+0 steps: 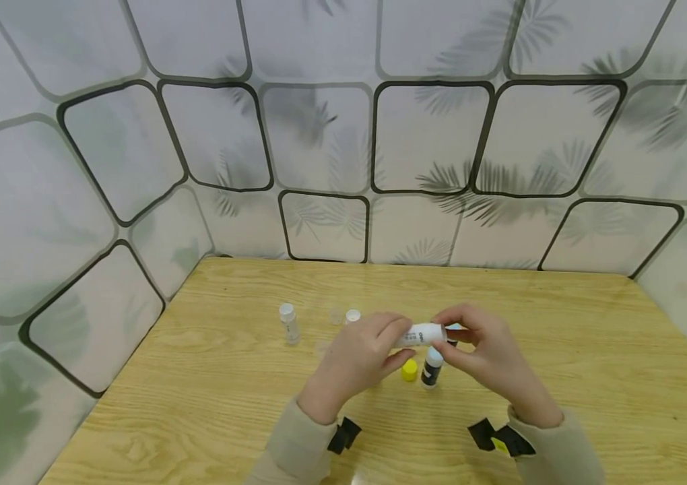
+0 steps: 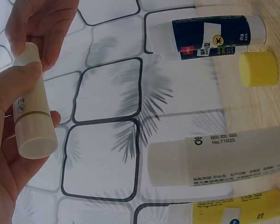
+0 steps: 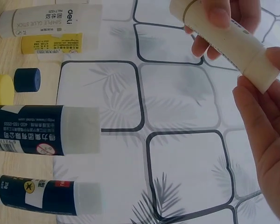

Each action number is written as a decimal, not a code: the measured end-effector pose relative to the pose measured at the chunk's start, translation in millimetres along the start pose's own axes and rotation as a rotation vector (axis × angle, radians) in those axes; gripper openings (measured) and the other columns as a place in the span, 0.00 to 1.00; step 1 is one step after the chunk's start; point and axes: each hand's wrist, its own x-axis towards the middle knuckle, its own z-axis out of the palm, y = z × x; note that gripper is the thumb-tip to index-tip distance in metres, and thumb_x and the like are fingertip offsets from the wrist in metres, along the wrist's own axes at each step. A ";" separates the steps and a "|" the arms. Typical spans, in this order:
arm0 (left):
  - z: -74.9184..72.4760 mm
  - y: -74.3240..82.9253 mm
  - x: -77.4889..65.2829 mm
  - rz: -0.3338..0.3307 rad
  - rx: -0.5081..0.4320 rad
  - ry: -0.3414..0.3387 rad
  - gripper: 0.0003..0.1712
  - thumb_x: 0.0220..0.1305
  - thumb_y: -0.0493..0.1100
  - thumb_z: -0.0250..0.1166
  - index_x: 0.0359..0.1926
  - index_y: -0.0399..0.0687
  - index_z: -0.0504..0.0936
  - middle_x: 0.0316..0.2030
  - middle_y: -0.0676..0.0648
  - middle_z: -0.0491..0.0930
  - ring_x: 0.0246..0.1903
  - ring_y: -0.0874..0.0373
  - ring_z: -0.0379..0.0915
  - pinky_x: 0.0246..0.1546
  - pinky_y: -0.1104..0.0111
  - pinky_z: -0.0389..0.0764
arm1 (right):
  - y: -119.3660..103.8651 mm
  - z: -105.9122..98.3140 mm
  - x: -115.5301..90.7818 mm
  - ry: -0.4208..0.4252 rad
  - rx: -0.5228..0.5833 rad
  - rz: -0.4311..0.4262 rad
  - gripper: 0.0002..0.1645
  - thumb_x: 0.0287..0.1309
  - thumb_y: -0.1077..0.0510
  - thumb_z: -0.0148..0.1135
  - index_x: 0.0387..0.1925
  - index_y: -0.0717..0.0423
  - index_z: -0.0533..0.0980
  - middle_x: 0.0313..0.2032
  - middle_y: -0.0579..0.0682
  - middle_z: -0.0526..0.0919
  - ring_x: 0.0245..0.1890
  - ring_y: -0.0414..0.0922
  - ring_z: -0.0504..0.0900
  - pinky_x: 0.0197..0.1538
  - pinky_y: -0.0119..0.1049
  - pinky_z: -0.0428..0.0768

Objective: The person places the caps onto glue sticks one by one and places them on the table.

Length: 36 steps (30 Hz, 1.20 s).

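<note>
Between the two hands, above the table, a white glue stick (image 1: pixel 423 334) lies nearly sideways. My left hand (image 1: pixel 360 351) grips its body with the thumb along it, as the left wrist view also shows. At the other end, my right hand (image 1: pixel 489 347) pinches the white tip of the stick between thumb and fingers. Below stands a navy glue stick (image 1: pixel 432 370), and a yellow cap (image 1: pixel 409 370) sits beside it. The right wrist view shows a small navy cap (image 3: pixel 27 80) by the yellow one.
A white glue stick (image 1: pixel 289 323) stands upright left of the hands. Another white-topped stick (image 1: pixel 352 315) is partly hidden behind the left hand. A yellow glue stick (image 2: pixel 238 207) and a second navy one (image 3: pixel 37 193) stand on the wooden table (image 1: pixel 186 391). Patterned cloth (image 1: pixel 319 148) hangs behind.
</note>
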 end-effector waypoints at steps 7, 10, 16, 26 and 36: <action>-0.8 0.3 0.1 -0.003 -0.007 -0.004 0.17 0.52 0.44 0.66 0.41 0.38 0.77 0.38 0.47 0.78 0.35 0.60 0.74 0.37 0.75 0.74 | 0.4 0.5 0.1 -0.009 0.009 -0.005 0.23 0.35 0.81 0.62 0.36 0.63 0.73 0.33 0.54 0.76 0.34 0.39 0.77 0.33 0.31 0.78; -1.1 0.0 -0.3 0.000 0.002 -0.005 0.17 0.52 0.43 0.66 0.41 0.39 0.77 0.37 0.47 0.78 0.35 0.60 0.74 0.36 0.75 0.74 | 0.0 0.4 0.6 -0.011 0.005 -0.009 0.23 0.35 0.81 0.62 0.36 0.63 0.73 0.33 0.54 0.76 0.34 0.39 0.77 0.33 0.30 0.78; -1.6 -0.5 -1.0 0.008 0.021 -0.011 0.17 0.52 0.43 0.66 0.41 0.39 0.77 0.37 0.47 0.78 0.34 0.60 0.75 0.36 0.75 0.74 | -1.2 0.2 0.9 -0.019 -0.012 -0.005 0.22 0.36 0.80 0.63 0.37 0.62 0.74 0.33 0.53 0.77 0.34 0.40 0.77 0.33 0.30 0.77; -2.7 -1.8 -2.9 0.005 0.031 -0.019 0.16 0.51 0.43 0.66 0.39 0.40 0.77 0.36 0.48 0.78 0.34 0.61 0.75 0.35 0.76 0.74 | -0.8 -2.5 -1.1 -0.058 -0.069 0.016 0.24 0.37 0.78 0.64 0.40 0.62 0.73 0.36 0.52 0.77 0.37 0.40 0.77 0.37 0.30 0.77; -4.7 -6.5 -4.2 -0.013 0.052 -0.004 0.16 0.50 0.43 0.67 0.39 0.40 0.78 0.36 0.48 0.78 0.33 0.60 0.75 0.34 0.75 0.75 | -1.1 -19.6 -4.3 -0.034 -0.236 0.057 0.24 0.35 0.74 0.68 0.40 0.58 0.75 0.37 0.48 0.78 0.38 0.40 0.77 0.40 0.33 0.76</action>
